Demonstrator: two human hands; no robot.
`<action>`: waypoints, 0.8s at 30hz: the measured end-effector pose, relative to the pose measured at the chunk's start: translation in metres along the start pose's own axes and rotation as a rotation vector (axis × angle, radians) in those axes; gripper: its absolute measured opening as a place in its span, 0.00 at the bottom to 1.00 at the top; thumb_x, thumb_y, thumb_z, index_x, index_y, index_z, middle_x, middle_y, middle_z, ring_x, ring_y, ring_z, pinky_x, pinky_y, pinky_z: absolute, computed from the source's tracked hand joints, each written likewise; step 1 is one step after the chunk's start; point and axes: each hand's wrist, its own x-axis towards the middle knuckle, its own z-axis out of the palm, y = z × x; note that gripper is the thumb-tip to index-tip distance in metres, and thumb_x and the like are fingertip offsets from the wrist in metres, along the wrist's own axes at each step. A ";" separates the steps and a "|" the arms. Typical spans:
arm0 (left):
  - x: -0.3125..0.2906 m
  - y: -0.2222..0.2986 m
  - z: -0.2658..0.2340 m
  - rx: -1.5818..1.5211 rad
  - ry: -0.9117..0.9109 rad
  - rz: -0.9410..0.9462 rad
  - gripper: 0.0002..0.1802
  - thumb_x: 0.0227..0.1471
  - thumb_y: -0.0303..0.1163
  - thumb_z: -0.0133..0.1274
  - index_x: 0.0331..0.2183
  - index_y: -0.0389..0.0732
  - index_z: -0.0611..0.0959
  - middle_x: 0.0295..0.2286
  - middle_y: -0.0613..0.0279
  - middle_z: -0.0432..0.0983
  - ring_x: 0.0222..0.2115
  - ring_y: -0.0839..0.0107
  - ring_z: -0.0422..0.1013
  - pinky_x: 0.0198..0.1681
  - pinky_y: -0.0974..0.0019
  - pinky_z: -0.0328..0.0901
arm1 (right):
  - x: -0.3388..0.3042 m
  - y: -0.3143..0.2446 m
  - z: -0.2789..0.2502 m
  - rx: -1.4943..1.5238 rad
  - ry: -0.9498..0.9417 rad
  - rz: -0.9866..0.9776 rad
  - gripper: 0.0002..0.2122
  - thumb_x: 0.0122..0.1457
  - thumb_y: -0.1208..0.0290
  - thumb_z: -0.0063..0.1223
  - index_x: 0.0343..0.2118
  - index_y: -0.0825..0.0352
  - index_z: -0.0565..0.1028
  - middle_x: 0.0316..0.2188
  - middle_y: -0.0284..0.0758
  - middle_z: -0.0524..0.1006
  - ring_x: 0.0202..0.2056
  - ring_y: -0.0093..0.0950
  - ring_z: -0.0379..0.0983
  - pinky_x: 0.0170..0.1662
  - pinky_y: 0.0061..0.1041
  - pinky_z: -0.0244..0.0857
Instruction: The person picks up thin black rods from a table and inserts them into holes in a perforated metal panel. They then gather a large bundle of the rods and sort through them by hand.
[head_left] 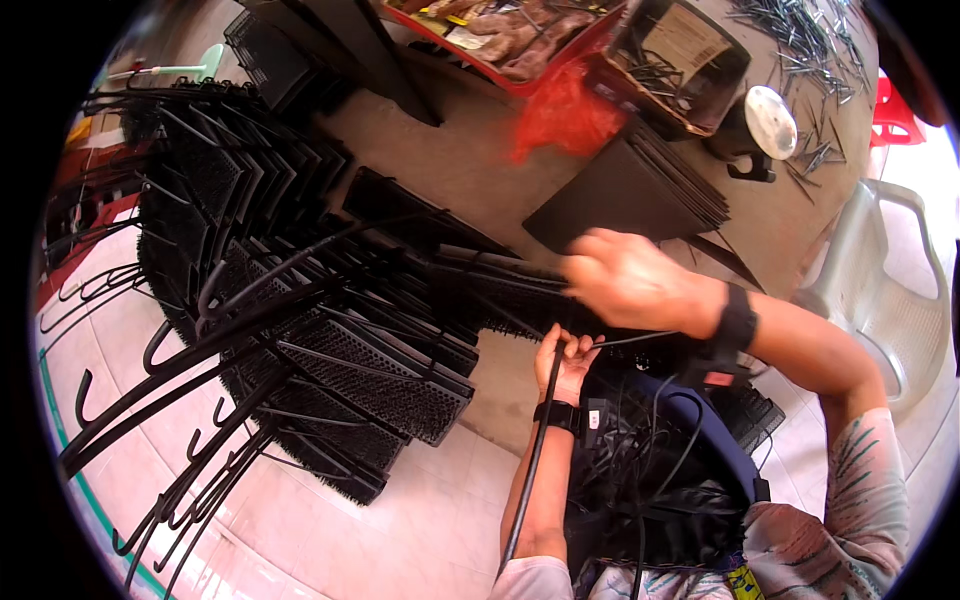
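My left hand (pixel 565 357) is closed around a black rod (pixel 540 440), which runs down along my left forearm. Just above and to the right, my right hand (pixel 625 280) is curled into a fist, smeared by motion. Whatever is inside that fist is hidden. Both hands are close to a long black bristled piece (pixel 500 290) lying at the table's near edge. To the left stands a big pile of black brush-like panels (pixel 370 370), with thin rods fixed across them. Several black hooked rods (pixel 170 400) stick out of the pile toward the lower left.
Dark flat plates (pixel 630 190) lie stacked on the table beyond my hands. Behind them are a red plastic bag (pixel 570 112), a red tray (pixel 510 85) and a box (pixel 690 60) of metal pieces. Loose nail-like pieces (pixel 800 50) are scattered far right. A pale plastic chair (pixel 890 290) stands right.
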 end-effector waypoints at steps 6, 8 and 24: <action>0.028 0.047 -0.059 0.219 -0.011 0.135 0.13 0.46 0.33 0.44 0.14 0.41 0.69 0.09 0.65 0.61 0.18 0.67 0.64 0.38 0.56 0.64 | 0.183 -0.075 0.061 0.070 0.176 -0.262 0.15 0.38 0.78 0.46 0.33 0.76 0.63 0.25 0.42 0.64 0.29 0.36 0.62 0.32 0.31 0.58; 0.021 0.062 -0.052 0.165 -0.049 0.090 0.13 0.46 0.33 0.44 0.14 0.41 0.69 0.09 0.64 0.61 0.18 0.67 0.64 0.37 0.56 0.64 | 0.218 -0.096 0.072 0.204 0.184 -0.260 0.18 0.37 0.81 0.45 0.35 0.79 0.62 0.27 0.45 0.65 0.31 0.38 0.63 0.34 0.32 0.58; 0.029 0.118 -0.036 0.091 -0.008 0.052 0.12 0.46 0.35 0.44 0.16 0.40 0.69 0.09 0.67 0.56 0.17 0.71 0.62 0.38 0.58 0.63 | 0.276 -0.040 0.090 0.233 0.265 -0.091 0.08 0.49 0.70 0.46 0.27 0.69 0.64 0.18 0.45 0.70 0.25 0.44 0.67 0.26 0.37 0.61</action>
